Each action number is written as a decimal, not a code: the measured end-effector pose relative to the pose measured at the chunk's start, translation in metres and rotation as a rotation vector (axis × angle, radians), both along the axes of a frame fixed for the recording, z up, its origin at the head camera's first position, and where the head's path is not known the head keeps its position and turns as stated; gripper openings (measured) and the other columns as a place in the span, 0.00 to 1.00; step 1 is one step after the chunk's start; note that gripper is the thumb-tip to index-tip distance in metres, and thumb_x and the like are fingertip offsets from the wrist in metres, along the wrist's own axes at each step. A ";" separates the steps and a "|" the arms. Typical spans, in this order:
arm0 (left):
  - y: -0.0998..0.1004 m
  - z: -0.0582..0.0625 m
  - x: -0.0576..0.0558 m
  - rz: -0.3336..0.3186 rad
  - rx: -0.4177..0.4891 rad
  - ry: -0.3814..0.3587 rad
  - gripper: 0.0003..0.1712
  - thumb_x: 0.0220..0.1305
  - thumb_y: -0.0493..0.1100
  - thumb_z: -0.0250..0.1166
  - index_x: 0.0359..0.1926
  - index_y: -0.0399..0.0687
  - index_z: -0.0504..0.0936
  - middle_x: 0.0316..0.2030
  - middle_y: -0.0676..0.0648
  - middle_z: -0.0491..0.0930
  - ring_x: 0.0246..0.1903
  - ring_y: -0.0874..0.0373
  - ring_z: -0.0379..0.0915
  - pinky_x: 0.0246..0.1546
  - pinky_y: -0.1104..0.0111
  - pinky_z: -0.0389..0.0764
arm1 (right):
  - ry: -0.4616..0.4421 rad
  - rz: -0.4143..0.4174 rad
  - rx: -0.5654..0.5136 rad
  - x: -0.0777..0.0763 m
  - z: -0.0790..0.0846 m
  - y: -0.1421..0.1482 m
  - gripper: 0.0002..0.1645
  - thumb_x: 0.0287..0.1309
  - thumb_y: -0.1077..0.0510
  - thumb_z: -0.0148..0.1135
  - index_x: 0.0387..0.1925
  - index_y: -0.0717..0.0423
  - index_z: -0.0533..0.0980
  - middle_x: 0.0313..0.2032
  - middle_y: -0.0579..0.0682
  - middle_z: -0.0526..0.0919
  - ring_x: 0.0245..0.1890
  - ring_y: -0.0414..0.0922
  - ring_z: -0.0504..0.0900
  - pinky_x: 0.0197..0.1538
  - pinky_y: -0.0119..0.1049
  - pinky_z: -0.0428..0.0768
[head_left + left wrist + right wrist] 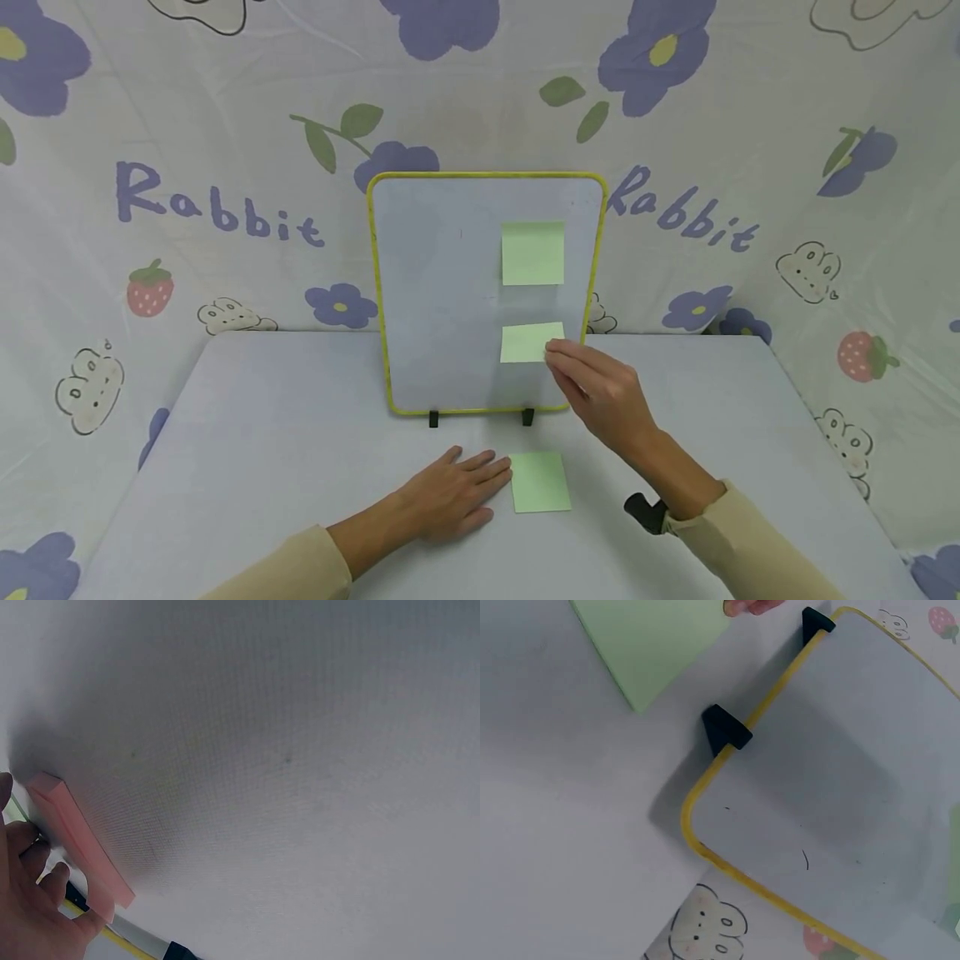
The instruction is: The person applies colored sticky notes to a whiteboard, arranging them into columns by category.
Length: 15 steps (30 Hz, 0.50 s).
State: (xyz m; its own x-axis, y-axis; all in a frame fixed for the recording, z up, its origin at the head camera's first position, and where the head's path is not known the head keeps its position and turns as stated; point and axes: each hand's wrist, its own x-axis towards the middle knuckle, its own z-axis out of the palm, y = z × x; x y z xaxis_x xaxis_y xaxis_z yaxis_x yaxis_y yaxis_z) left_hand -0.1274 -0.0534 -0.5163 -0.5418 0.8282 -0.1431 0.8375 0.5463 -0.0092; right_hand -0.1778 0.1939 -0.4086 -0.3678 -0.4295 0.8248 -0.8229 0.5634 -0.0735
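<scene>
My right hand (600,387) pinches the right edge of a light green sticky note (521,342) in front of the lower right of a whiteboard (442,292). Higher on the board sits another green sticky note (532,253). On the table, my left hand (450,496) lies palm down, fingers extended, its fingertips at the left edge of a green sticky-note pad (542,482). The left wrist view shows a pink sticky-note pad (79,844) beside and under the fingers of that hand, hidden from the head view. The right fingers are out of the right wrist view.
Two black feet, one of them the left foot (433,419), hold the yellow-framed board upright on the white table (285,417). Behind it hangs a patterned cloth (465,108). A black wrist device (645,512) juts out below the right sleeve.
</scene>
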 end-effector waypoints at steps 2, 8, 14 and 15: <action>0.000 0.000 0.000 0.001 -0.001 0.001 0.33 0.77 0.58 0.45 0.77 0.53 0.59 0.76 0.54 0.57 0.73 0.58 0.54 0.66 0.52 0.65 | 0.018 0.003 -0.008 -0.002 0.002 -0.002 0.13 0.47 0.76 0.71 0.38 0.68 0.85 0.42 0.58 0.87 0.40 0.54 0.87 0.42 0.45 0.84; 0.000 0.001 0.000 -0.002 0.001 0.003 0.33 0.77 0.57 0.45 0.77 0.52 0.59 0.76 0.53 0.57 0.73 0.57 0.54 0.66 0.52 0.65 | 0.083 0.015 -0.034 -0.012 0.006 -0.007 0.17 0.41 0.78 0.72 0.38 0.68 0.85 0.41 0.59 0.87 0.40 0.54 0.88 0.41 0.45 0.84; 0.000 0.001 0.000 -0.006 0.002 -0.010 0.33 0.77 0.57 0.46 0.77 0.52 0.59 0.76 0.53 0.56 0.73 0.57 0.54 0.66 0.51 0.65 | 0.110 0.007 -0.005 -0.021 0.005 -0.007 0.17 0.42 0.78 0.72 0.38 0.70 0.84 0.42 0.60 0.86 0.41 0.54 0.87 0.42 0.45 0.84; 0.000 0.001 0.000 -0.007 0.001 -0.009 0.33 0.77 0.57 0.46 0.77 0.52 0.59 0.76 0.53 0.57 0.73 0.57 0.54 0.66 0.51 0.65 | 0.107 0.005 0.004 -0.021 0.005 -0.007 0.17 0.42 0.78 0.72 0.39 0.70 0.84 0.42 0.60 0.86 0.42 0.54 0.87 0.42 0.45 0.84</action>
State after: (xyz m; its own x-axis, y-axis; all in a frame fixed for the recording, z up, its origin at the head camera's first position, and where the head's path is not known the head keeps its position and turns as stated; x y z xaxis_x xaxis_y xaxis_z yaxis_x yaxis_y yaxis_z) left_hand -0.1276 -0.0532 -0.5154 -0.5350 0.8319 -0.1470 0.8412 0.5407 -0.0015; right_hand -0.1992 0.1871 -0.4040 -0.2760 -0.4340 0.8576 -0.8285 0.5598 0.0167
